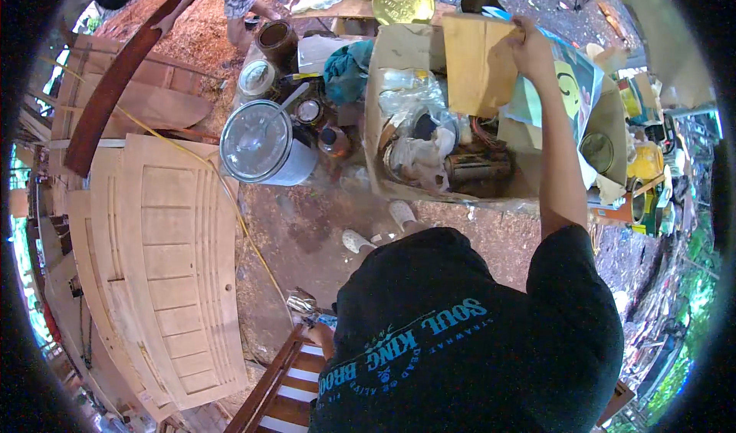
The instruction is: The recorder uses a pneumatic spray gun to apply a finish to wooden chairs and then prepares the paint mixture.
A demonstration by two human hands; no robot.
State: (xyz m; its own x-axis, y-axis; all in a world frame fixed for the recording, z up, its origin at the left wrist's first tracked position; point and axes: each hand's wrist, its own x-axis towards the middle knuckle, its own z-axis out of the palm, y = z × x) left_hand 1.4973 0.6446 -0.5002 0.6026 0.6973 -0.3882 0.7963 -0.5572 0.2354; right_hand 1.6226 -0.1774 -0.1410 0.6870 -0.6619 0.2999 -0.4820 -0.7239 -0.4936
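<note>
The right hand [529,46] reaches up and forward, its fingers [524,34] curled and pinching the top edge of a tan cardboard flap [479,65], which stands raised on the far side of an open cardboard box [399,49]. Just right of the fingers a pale sheet with a yellow shape [571,88] leans against the flap and the forearm. Below the fingers, inside the box, lie clear plastic bags [414,95], white rags [418,157] and a dark rusty can [477,168], crowding the space under the flap. Beyond the fingers sits a round gold lid [402,2].

The left hand [320,337] is low at the body's edge, touching a shiny crumpled object [301,304] above a red-brown slatted frame [287,387]; whether its fingers are spread or closed cannot be told, as the black shirt hides most of it.

Left of the box stand a large metal pot with a glass lid [257,145], a teal cloth [346,71] and small jars [334,140]. A carved wooden door panel [165,264] lies further left on the ground.
</note>
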